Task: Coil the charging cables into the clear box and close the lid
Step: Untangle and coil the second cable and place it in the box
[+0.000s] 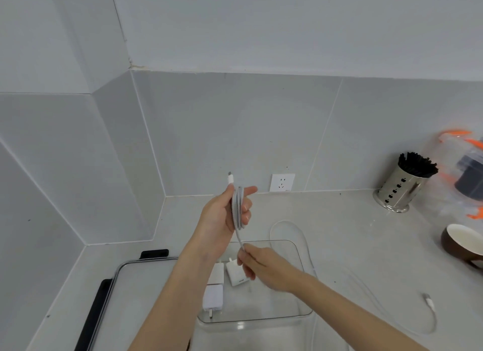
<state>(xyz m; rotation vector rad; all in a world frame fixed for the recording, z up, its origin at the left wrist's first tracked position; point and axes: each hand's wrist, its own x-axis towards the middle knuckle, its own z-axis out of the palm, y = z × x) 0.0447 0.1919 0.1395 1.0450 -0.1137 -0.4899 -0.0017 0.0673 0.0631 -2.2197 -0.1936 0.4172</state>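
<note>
My left hand (225,214) holds a white charging cable (238,209) wound in loops, raised above the clear box (300,254), with one plug end sticking up past the fingers. Its tail drops to my right hand (261,268), which pinches it just over the box. Inside the box lie several white charger plugs (236,273). A second white cable (371,290) lies loose on the counter to the right of the box. The clear lid (136,293) with black clips rests flat to the left of the box.
A steel holder (402,186) full of black sticks stands at the back right, beside a clear jar with orange clips (462,173) and a brown bowl (462,243). A wall socket (282,182) sits behind my hands. Tiled walls close the corner at left.
</note>
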